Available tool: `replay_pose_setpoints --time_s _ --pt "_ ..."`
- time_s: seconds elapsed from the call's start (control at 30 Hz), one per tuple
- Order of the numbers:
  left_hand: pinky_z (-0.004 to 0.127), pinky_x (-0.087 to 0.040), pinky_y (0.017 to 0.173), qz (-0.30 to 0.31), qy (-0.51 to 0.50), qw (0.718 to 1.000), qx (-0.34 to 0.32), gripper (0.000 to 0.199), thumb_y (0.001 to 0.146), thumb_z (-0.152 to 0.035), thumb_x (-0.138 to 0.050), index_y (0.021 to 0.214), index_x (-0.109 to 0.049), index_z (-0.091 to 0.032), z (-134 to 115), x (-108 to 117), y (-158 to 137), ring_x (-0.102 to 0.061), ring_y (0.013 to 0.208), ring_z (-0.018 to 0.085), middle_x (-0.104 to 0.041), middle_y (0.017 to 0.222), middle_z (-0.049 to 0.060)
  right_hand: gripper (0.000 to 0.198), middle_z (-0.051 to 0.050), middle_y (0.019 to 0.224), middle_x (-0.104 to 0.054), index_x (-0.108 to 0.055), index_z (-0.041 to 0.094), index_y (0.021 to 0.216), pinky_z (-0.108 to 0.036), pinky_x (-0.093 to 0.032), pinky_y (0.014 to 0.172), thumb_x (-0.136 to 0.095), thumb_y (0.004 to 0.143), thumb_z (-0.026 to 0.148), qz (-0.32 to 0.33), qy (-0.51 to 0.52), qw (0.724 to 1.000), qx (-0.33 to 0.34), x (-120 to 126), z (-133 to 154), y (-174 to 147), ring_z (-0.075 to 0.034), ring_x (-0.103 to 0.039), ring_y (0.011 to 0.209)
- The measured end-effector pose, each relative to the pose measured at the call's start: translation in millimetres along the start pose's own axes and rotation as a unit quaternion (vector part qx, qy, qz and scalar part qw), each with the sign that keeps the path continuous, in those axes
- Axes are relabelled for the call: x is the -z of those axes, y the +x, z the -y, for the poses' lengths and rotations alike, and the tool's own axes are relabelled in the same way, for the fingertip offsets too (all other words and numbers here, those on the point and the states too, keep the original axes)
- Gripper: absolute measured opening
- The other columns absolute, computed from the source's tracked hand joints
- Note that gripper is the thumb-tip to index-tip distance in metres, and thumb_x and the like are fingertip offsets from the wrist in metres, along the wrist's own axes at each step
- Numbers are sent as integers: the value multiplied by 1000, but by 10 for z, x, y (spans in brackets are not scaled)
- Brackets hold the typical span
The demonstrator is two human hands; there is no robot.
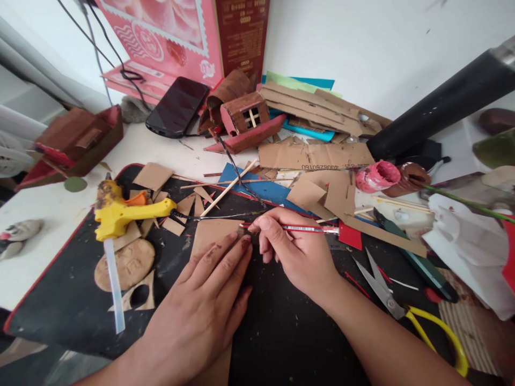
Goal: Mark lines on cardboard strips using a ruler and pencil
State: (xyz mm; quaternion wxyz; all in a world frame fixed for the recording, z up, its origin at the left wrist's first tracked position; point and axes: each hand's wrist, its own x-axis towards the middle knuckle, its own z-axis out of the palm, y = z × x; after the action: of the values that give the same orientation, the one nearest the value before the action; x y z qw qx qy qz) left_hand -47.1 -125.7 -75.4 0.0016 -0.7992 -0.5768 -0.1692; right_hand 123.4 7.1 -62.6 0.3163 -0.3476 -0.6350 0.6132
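Note:
My left hand (213,287) lies flat with fingers stretched over a strip of brown cardboard (217,230) on the black mat. In my right hand (295,246) is a slim red pencil (306,228) with a barcode label, pinched between thumb and fingers. Its left end is close to my left fingertips, at the cardboard's right edge. A dark straight edge, perhaps a ruler, shows faintly between the hands; most of it is hidden. Left of my left hand, a yellow glue gun (129,212) with a clear glue stick (114,289) rests near a round cardboard piece (124,264).
Yellow-handled scissors (388,300) lie open at right near a green utility knife (422,262). Behind are a phone (177,107), a small cardboard boat (249,126), stacked cardboard (317,107) and two paint jars, one pink (377,177). A black tube (442,96) slants across upper right.

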Motion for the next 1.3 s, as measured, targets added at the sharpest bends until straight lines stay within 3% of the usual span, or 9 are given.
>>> replay_pose_setpoints --time_s 1.3 --pt "47 -45 125 1 14 1000 -7 50 115 -25 -46 160 -56 -7 5 10 3 -53 156 32 -62 166 14 34 5 69 -64 -70 23 90 -24 -51 56 -61 116 43 9 -20 1000 -4 11 3 16 -10 -64 55"
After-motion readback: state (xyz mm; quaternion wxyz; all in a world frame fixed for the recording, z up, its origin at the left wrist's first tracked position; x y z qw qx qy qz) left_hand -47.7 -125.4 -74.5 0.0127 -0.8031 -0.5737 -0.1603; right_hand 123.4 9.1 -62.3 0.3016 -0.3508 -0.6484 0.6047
